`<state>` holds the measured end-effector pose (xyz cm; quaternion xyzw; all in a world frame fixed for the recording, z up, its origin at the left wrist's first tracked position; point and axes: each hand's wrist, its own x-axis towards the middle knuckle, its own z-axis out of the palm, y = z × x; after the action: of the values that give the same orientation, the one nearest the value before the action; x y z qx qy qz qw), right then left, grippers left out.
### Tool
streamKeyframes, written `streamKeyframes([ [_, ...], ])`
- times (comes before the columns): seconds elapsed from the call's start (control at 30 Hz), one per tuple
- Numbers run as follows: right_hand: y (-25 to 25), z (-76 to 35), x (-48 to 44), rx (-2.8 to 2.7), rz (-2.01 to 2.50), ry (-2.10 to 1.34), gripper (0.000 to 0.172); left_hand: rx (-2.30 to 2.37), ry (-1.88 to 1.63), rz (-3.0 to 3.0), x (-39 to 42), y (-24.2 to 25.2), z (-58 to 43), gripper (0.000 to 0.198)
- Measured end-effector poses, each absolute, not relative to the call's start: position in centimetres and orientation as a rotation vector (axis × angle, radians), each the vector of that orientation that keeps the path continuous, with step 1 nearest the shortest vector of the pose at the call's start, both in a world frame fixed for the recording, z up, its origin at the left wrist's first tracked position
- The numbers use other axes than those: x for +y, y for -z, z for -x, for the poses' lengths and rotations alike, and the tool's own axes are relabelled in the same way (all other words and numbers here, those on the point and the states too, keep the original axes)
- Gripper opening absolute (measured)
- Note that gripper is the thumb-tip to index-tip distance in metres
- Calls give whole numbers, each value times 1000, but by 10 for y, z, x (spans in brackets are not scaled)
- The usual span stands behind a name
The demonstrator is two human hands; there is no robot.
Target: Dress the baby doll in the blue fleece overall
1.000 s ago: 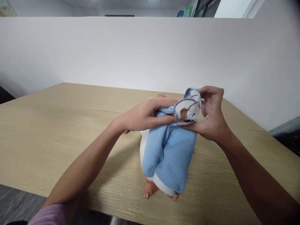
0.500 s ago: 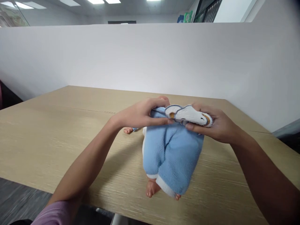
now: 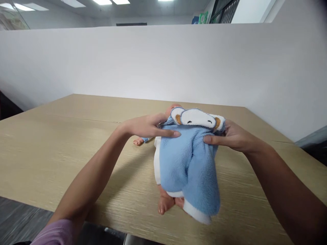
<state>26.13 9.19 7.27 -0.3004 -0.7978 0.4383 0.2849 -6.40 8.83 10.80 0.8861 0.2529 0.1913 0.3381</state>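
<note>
Indoor light, fairly even; ceiling panels (image 3: pixel 102 2) glare white at top edge; white partition (image 3: pixel 153 61) bright mid-frame, greyer toward sides; soft shadow across table (image 3: pixel 51 146), left of blue cloth (image 3: pixel 173 160); wide-angle stretch at margins; top right corner dark, blurred.

Wood-grain table (image 3: pixel 51 153); 1 doll (image 3: pixel 166 203) lying on it, partly covered.
</note>
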Motion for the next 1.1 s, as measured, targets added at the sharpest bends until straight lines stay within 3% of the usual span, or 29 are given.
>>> streamKeyframes([
  [0.1, -69, -254, 92, -2196, 785, -1198, 68, 503, -636, -2218, 93, -103, 61, 28],
  [0.27, -63, -242, 86, -2348, 844, -1287, 66, 489, -799, -2196, 95, -96, 52, 29],
  [0.53, -53, -239, 79, -1949, 753, -1464, 59, 383, -293, -1928, 94, -95, 67, 32],
  [0.77, -54, -243, 74, -2249, 888, -1575, 90, 451, -511, -1953, 92, -95, 62, 36],
  [0.97, -50, -242, 72, -2078, 766, -1602, 88, 426, -157, -1929, 95, -88, 58, 48],
  [1.1, -47, -240, 72, -2091, 859, -1490, 75, 440, -252, -1857, 94, -85, 57, 64],
])
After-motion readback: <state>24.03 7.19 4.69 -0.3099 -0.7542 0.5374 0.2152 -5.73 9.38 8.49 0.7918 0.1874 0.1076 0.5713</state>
